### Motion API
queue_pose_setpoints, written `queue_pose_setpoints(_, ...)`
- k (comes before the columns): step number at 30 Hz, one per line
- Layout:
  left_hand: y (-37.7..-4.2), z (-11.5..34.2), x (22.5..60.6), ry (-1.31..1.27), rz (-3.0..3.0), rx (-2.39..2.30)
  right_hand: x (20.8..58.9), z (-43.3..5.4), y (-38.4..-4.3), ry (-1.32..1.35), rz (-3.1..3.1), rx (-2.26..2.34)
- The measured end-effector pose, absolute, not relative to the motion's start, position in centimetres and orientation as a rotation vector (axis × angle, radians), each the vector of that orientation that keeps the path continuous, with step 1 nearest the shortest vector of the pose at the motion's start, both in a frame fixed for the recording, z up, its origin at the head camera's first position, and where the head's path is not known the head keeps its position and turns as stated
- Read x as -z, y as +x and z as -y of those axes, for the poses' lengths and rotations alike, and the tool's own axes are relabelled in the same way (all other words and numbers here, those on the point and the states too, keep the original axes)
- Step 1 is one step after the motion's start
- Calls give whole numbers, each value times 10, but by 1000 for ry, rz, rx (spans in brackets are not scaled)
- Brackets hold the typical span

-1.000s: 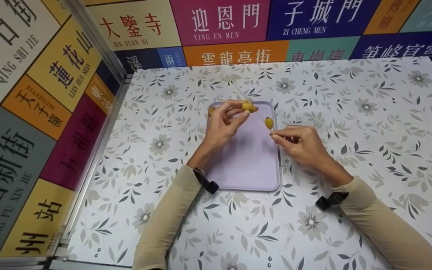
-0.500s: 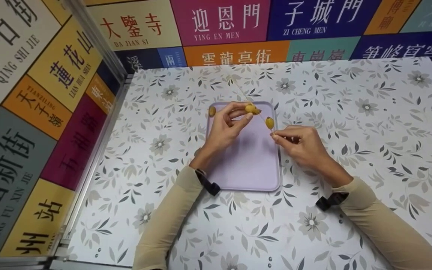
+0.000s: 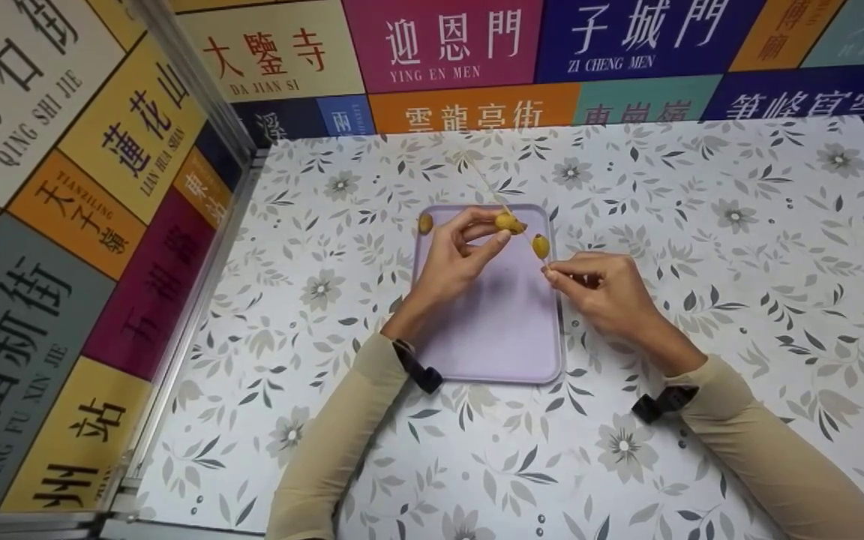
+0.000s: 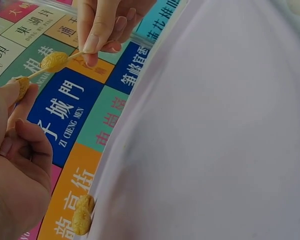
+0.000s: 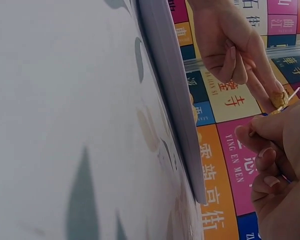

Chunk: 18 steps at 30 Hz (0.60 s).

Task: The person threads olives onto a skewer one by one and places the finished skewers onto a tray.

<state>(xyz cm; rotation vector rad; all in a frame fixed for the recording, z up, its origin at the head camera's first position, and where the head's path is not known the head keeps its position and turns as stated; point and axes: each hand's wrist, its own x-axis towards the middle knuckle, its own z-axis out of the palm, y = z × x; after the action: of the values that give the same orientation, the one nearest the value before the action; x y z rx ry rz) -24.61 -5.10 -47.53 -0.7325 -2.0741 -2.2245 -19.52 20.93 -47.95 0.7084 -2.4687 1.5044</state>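
My left hand (image 3: 458, 251) pinches a yellow-brown peanut in its shell (image 3: 511, 223) between thumb and fingers. That peanut sits on a thin wooden skewer (image 3: 483, 178), whose far end sticks out up and to the left. Lower on the same stick is a second peanut (image 3: 541, 246), a short gap away from the first; in the left wrist view this peanut (image 4: 55, 61) has the skewer through it. Thumb and fingers of my right hand (image 3: 601, 285) pinch the skewer's near end, just below the second peanut. Both hands are above the tray.
A lilac tray (image 3: 488, 330) lies on the flower-patterned table (image 3: 702, 300) beneath the hands. Another peanut (image 3: 425, 223) rests at its far left corner. Panels with Chinese lettering (image 3: 439, 45) stand behind the table and along its left side.
My left hand has shifted slightly right and nearer with its peanut, narrowing the gap to the second one. The right hand has stayed almost still. More of the corner peanut shows.
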Motion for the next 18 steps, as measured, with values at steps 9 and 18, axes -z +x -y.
queue_pose_setpoints(9, -246, 50, 476, -758, 2074, 2225, 477, -210, -195, 711, 2476, -1511)
queue_pose_setpoints(18, -245, 48, 474, -752, 2073, 2230, 477, -210, -195, 707, 2467, -1531)
